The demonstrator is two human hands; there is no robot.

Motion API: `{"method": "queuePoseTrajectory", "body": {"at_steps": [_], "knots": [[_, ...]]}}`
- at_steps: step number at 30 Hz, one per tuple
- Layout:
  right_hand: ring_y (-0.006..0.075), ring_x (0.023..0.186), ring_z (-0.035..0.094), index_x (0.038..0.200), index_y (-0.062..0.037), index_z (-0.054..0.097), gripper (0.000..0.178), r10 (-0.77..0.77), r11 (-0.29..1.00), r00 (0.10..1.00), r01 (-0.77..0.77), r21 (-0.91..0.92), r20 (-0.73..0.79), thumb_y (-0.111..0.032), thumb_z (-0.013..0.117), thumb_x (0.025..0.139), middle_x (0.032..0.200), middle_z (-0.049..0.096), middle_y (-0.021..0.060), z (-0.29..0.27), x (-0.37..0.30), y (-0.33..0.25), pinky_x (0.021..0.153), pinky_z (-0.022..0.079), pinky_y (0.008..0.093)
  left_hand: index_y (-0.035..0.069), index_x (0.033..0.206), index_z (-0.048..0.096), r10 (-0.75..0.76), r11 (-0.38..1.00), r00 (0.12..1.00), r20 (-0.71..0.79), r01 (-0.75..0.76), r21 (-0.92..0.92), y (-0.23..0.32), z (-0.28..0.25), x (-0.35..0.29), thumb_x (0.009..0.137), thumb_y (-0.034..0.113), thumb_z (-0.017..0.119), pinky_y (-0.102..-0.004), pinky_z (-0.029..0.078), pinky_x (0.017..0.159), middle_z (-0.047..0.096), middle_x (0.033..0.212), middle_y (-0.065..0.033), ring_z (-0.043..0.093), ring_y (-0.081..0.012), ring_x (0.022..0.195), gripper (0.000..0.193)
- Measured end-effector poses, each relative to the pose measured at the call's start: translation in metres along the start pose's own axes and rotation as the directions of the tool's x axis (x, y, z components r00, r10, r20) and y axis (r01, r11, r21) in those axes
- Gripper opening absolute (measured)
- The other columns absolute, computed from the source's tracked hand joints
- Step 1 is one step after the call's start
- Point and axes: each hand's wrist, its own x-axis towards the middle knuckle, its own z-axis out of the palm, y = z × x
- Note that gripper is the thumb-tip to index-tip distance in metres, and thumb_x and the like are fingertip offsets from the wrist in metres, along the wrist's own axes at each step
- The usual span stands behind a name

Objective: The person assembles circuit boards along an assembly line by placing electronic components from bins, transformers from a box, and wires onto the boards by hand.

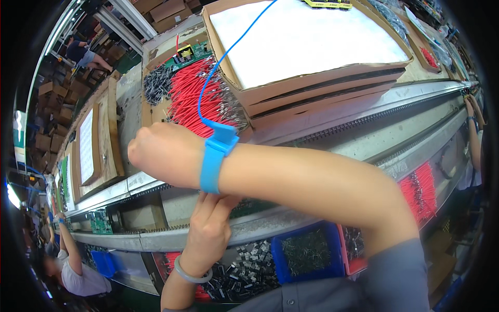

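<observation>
My right forearm crosses from the right side, and my right hand [162, 154] is curled with its knuckles outward; its fingertips and anything in them are hidden. A blue wrist strap [211, 169] circles that wrist, with a blue cord [201, 93] running up from it. Beneath the wrist is my left hand [210, 229], wearing a pale bangle [191, 271]. Its fingers are bent close together, and the tips pass out of sight behind the right wrist. Part of a green circuit board [254, 206] shows on the conveyor below the forearm.
A stacked cardboard tray [322, 86] with a white liner stands ahead. Left of it lie red-wired parts [193, 89] and dark components [158, 83]. Near me are a blue bin [278, 255] of leaded parts and loose black components [236, 281]. A co-worker [78, 270] is at left.
</observation>
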Motion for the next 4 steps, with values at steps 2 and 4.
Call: {"method": "queuePoseTrajectory", "body": {"at_steps": [2,4], "knots": [[0.0393,0.078,0.074,0.084,0.0020,0.071,0.010,-0.009,1.000,1.000,0.009,-0.004,-0.012,-0.002,0.066,0.077,0.082,0.073,0.0210,-0.009,-0.008,-0.006,0.067,0.062,0.0444,-0.005,0.110,0.067,0.001,1.000,1.000,0.004,-0.002,0.017,-0.002,0.001,-0.004,0.071,-0.018,0.055,-0.0507,0.051,0.091,0.063,0.108,-0.0222,0.060,-0.0451,0.103,0.043],[0.0380,0.084,0.076,0.085,-0.0022,0.078,0.014,0.032,0.999,0.999,-0.032,0.011,0.003,-0.006,0.074,0.072,0.086,0.075,0.0204,-0.015,-0.015,-0.015,0.071,0.063,0.0442,-0.003,0.117,0.067,-0.044,0.996,0.996,0.083,0.037,0.081,-0.005,0.001,-0.011,0.071,-0.013,0.061,-0.0522,0.051,0.094,0.063,0.118,-0.0236,0.060,-0.0474,0.112,0.048]]}}
